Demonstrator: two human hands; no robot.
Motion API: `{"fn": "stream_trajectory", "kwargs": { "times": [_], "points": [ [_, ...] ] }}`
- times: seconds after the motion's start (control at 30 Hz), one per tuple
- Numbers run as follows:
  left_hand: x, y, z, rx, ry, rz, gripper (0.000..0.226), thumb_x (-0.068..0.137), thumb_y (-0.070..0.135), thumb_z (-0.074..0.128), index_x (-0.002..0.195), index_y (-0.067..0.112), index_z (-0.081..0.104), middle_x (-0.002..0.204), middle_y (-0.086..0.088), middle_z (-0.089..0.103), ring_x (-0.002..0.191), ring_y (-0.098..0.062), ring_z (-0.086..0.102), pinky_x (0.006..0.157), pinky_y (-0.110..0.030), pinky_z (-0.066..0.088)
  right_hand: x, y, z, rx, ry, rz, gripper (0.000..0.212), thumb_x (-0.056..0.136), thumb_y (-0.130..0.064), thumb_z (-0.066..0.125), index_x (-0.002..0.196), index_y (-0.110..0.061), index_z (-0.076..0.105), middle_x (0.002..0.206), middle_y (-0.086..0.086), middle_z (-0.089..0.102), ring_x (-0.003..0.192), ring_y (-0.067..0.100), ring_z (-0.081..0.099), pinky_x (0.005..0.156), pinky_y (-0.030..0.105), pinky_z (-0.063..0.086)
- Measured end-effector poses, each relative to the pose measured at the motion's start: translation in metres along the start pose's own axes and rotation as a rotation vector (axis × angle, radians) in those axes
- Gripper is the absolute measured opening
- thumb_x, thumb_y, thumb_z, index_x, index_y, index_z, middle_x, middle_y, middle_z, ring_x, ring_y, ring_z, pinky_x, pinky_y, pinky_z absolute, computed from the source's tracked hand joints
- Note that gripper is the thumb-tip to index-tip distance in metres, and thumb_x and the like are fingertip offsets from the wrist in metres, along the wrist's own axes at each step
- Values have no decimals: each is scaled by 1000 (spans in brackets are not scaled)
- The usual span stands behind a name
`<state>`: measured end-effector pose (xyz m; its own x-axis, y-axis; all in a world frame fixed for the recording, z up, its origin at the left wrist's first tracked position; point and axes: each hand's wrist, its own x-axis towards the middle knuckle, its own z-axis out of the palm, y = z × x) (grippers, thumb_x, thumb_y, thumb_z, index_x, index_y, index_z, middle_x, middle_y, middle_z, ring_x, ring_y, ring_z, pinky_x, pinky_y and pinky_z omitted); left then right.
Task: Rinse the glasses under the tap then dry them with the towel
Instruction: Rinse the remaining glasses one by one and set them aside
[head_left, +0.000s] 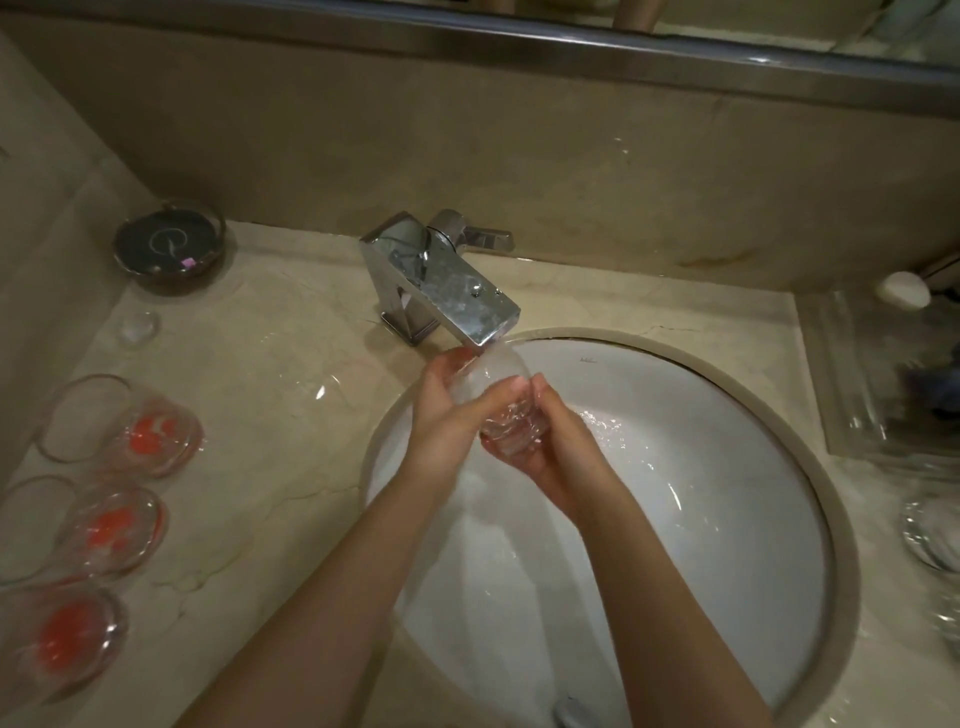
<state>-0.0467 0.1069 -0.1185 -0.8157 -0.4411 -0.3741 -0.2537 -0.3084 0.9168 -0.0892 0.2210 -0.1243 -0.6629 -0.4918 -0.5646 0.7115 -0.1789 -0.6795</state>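
Clear glass gripped in both hands under tap, three red-bottomed glasses left.

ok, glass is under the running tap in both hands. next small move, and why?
Probably turn the glass so the stream from the tap reaches inside; left hand and right hand both grip it over the sink, and no towel is visible.

A: pretty dim and warm-toned overall, soft shadows, bit of glare on the tap and the wet sink wall.

B: yeah, plus wide-angle bending at the edges, and the glasses on the left look smeary.
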Motion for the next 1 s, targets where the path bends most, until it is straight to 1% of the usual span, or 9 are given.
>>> {"fn": "stream_trajectory", "kwargs": {
  "times": [0.07,0.17,0.3,0.4,0.5,0.57,0.67,0.83,1.0],
  "points": [
    [-5,-7,0,-121,56,-50,74,59,33,87,123,24,53,121,-10,66,103,-24,69,84,-37,57,-3,14,4,42,24,36,37,100,-38,42,103,-8,62,99,20,65,86,25,68,79,41,57],
    [-8,-14,-1,-71,97,-106,73,50,47,88,112,31,54,114,-10,69,96,-27,71,86,-46,58,-6,20,10,-217,106,4,45,97,-52,41,96,-13,62,78,3,70,75,16,68,71,33,55],
    [-10,-11,9,-74,101,-97,65,63,49,79,117,23,53,99,-4,70,71,-13,71,58,-28,55,7,23,21,-214,218,-10,80,81,-75,48,113,-1,58,104,21,68,84,30,71,62,38,57],
    [-8,-9,14,-138,107,-58,71,66,58,65,128,24,54,107,0,72,88,-14,73,75,-31,58,11,14,24,-46,215,76,67,95,-64,32,109,-6,63,103,18,71,87,29,71,64,38,58],
    [-9,-12,14,-91,120,-43,70,72,63,62,131,26,51,118,-2,69,99,-18,71,87,-41,57,14,11,25,-154,254,28,56,97,-60,32,88,-15,64,84,7,70,81,22,68,76,38,57],
    [-9,-15,15,-27,125,-9,65,76,64,68,130,32,50,124,-2,65,106,-21,68,85,-44,56,15,17,28,-236,279,-31,64,84,-72,44,91,-13,68,91,9,72,83,20,70,68,32,55],
    [-10,-18,18,-17,119,-1,50,88,55,58,132,34,47,127,7,60,106,-9,66,75,-25,54,16,21,31,-175,336,-35,86,63,-80,55,107,-7,65,103,13,71,87,22,73,67,35,59],
    [-8,-18,16,-82,112,-16,35,99,39,49,133,32,47,117,16,61,90,7,67,69,-12,51,13,15,22,17,207,81,66,93,-67,30,110,-16,67,107,11,72,99,25,69,84,40,54],
    [-10,-20,15,-59,111,8,38,98,41,49,135,30,48,121,5,64,97,-4,69,72,-19,53,6,23,27,-29,298,-23,52,87,-54,58,121,-20,38,100,3,65,89,19,68,83,42,56]
  ]
}}
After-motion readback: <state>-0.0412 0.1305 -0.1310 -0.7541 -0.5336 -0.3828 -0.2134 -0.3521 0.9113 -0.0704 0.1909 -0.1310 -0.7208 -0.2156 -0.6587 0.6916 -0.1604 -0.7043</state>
